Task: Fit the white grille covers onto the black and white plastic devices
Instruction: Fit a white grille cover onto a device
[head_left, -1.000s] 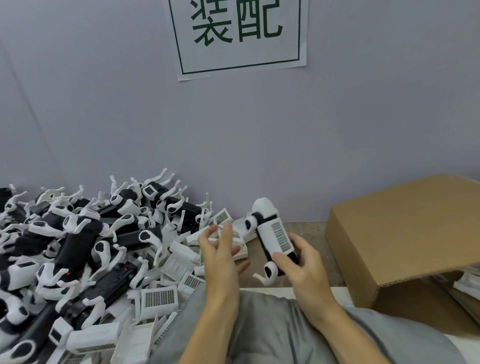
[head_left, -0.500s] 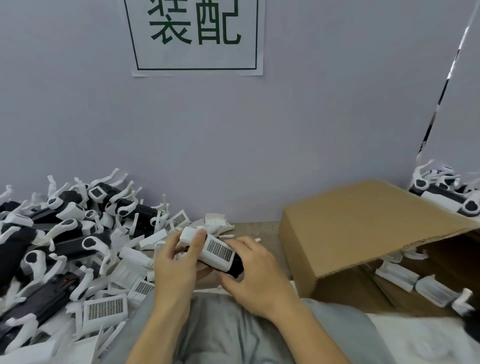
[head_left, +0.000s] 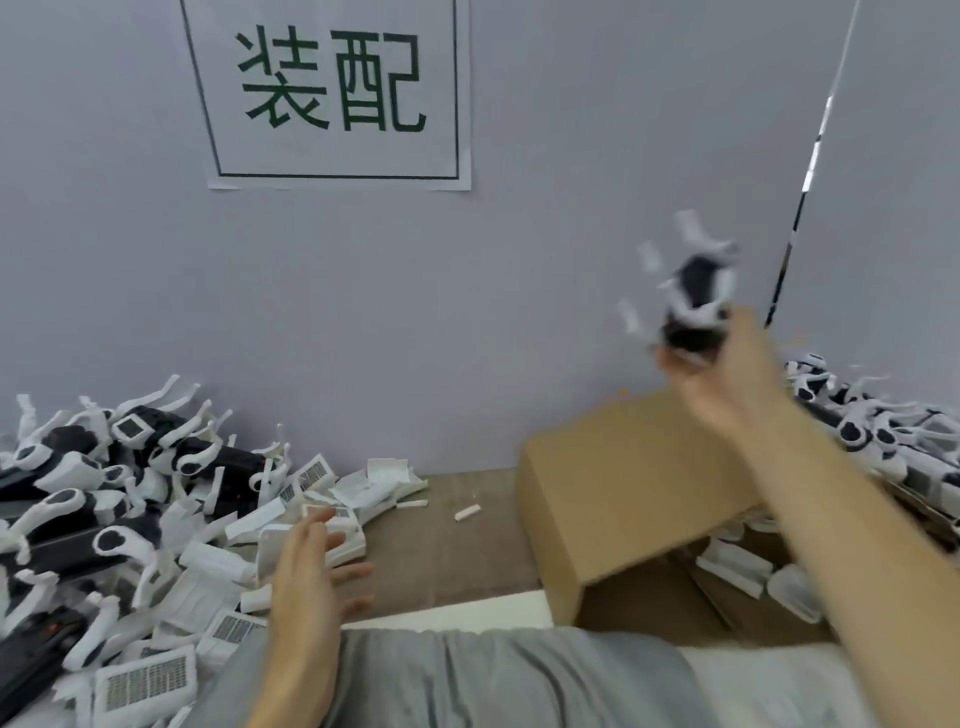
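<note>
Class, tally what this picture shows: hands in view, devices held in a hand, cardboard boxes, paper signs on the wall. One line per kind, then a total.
Hands: 2, left hand and right hand
Black and white device held in the right hand: 1
Cardboard box: 1
Paper sign: 1
Total: 5

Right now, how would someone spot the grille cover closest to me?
Start at the big heap of black and white devices on the left. Follow it to the bottom edge: the grille cover lies there face up, showing its whole dark mesh, unlike its half-buried neighbours.
</note>
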